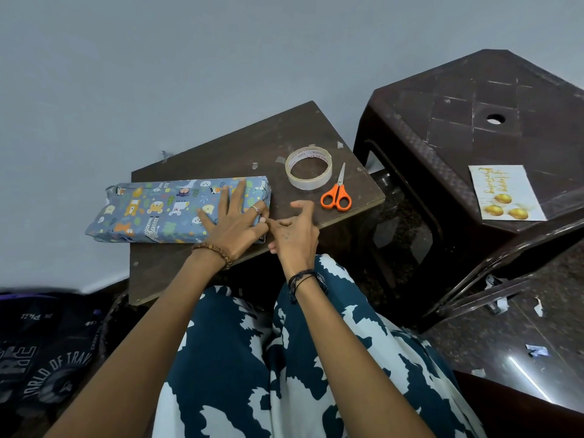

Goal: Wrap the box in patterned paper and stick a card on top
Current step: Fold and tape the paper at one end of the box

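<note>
Head view: left hand lay spread flat on the wrapped box; right hand's grip pinched its end flap.

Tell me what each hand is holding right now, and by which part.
The left hand presses flat on the wrapped box, pinning its top near the right end. The right hand works at that end; whether its fingers hold anything cannot be told.

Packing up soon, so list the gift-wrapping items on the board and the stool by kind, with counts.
Wrapped box: 1
Tape roll: 1
Scissors: 1
Birthday card: 1
Total: 4
</note>
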`<move>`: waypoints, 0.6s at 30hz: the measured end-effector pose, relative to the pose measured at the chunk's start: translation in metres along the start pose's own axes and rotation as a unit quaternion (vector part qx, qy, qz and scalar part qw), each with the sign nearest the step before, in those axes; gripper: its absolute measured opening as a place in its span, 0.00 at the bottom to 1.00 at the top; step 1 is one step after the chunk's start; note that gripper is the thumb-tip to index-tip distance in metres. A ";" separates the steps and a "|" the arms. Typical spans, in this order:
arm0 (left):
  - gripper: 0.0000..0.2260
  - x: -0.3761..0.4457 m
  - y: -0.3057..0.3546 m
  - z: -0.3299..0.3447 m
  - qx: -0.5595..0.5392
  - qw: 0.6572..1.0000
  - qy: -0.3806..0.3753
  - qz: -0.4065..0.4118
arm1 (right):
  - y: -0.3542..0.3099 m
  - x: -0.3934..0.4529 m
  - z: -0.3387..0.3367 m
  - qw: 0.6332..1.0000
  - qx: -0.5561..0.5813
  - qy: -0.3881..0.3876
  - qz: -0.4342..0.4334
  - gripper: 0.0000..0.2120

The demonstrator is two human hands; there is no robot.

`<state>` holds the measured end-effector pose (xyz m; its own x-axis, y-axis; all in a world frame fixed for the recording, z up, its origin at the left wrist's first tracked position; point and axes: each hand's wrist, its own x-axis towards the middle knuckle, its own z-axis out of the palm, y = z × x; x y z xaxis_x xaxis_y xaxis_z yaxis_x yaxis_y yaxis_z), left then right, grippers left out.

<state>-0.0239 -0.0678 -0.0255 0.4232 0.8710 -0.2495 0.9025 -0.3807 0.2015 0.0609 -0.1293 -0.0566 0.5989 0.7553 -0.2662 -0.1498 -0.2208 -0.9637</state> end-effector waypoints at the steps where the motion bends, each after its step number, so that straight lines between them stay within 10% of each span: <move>1: 0.12 0.000 0.000 0.000 -0.001 1.000 -0.001 0.001 | 0.001 0.000 0.000 1.000 0.007 -0.002 -0.004 0.18; 18: 0.14 0.000 -0.002 0.001 0.014 1.000 -0.003 0.000 | 0.010 -0.024 -0.001 0.993 0.040 -0.001 -0.113 0.10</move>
<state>-0.0259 -0.0670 -0.0268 0.4236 0.8693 -0.2548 0.9043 -0.3892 0.1756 0.0458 -0.1500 -0.0599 0.6229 0.7811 -0.0422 -0.0731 0.0044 -0.9973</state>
